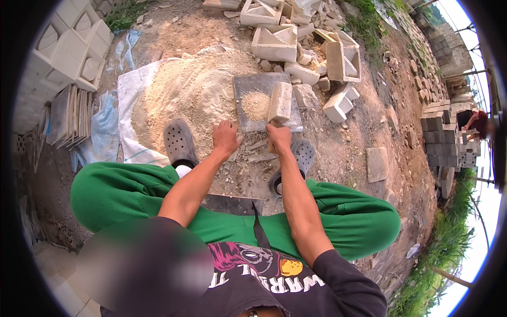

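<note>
A dark flat slab (pixel 244 84) lies on the ground before me, with a small heap of pale crushed grit (pixel 255 106) on it. My right hand (pixel 279 138) is closed around the short handle of what looks like a mallet. Its pale, dusty, block-shaped head (pixel 280 102) rests on or just above the slab's right half. Next to the slab's near left corner, my left hand (pixel 226 138) has its fingers curled. Whatever it may hold is hidden. Behind the mallet head lies a rough pale chunk (pixel 304 96).
A wide pile of pale grit (pixel 195 87) covers a white sheet (pixel 133 100) at left. Broken hollow blocks (pixel 275 43) and rubble lie beyond the slab. My shoes (pixel 180 141) flank it. Stacked pale blocks (pixel 68 45) stand far left; another person (pixel 477 121) is far right.
</note>
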A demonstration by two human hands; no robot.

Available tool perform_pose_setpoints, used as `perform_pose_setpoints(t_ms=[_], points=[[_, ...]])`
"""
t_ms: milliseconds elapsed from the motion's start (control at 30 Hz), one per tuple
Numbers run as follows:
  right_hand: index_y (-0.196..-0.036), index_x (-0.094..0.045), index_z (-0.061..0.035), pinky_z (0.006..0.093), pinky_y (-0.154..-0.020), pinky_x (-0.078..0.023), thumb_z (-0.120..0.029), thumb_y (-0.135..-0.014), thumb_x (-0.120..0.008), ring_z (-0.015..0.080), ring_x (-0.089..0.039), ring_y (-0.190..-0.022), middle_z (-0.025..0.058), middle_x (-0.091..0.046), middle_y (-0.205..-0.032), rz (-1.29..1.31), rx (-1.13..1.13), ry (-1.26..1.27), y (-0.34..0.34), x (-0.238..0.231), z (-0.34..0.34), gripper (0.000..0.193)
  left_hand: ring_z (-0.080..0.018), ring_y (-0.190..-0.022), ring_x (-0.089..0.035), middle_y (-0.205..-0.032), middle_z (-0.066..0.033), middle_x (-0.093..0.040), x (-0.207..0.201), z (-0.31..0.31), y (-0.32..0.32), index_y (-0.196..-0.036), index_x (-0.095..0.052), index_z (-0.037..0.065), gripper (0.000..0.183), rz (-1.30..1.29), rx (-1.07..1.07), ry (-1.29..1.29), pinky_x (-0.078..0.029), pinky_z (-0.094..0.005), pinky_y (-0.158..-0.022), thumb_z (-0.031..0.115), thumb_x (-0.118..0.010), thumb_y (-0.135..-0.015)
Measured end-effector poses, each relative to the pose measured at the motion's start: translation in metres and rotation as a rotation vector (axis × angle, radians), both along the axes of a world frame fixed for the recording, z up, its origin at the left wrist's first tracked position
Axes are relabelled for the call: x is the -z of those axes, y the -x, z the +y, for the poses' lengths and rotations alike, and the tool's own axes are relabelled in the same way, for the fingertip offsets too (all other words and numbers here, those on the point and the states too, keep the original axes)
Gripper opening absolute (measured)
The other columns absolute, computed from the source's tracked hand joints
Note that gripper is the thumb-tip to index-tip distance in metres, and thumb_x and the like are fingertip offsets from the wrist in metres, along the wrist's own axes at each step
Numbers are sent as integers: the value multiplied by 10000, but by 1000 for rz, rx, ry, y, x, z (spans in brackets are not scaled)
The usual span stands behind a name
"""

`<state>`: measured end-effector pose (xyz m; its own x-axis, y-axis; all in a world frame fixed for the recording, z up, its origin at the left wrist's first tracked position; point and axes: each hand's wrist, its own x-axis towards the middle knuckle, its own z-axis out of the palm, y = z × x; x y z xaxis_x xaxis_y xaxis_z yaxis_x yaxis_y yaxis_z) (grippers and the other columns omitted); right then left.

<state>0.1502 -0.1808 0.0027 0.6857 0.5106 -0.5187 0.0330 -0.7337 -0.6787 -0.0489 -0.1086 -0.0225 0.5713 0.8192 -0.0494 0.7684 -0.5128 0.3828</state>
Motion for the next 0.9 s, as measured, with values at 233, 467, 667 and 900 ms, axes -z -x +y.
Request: perform_pose_setpoints(t_ms=[233,467,667,900], points=[[-853,-689,125,384,-692,-570,-358,-718,-746,287,-729,-642,214,-712,-736,-77,-17,30,0,5,-7,505,-242,-1123,-519,-1111,-57,-597,17,-10,-6,-922,-749,129,245,9,35,-119,-381,-420,-952,294,-793,-746],[-966,-665,167,396,-717,-579,-362,-709,-744,319,-738,-663,255,-722,-808,46,25,21,-2,-4,-8,594,-250,-1202,-489,-1209,-52,-584,16,-8,-3,-877,-761,159,146,-141,126,-186,-370,-427,-988,235,-767,-753],[-859,-698,103,366,-600,-562,-292,-720,-753,238,-710,-587,163,-718,-728,-232,23,-17,-13,37,-14,422,-289,-1231,-473,-1289,-99,-512,17,-15,2,-1221,-579,105,622,-186,-92,-103,-354,-458,-1033,342,-840,-709],[-1023,-685,124,417,-835,-566,-376,-698,-756,386,-726,-938,292,-721,-978,-30,-23,48,-3,20,-10,601,-348,-1250,-471,-1290,-156,-470,14,-37,18,-1335,-402,50,921,59,-478,209,-422,-491,-1007,455,-886,-664]])
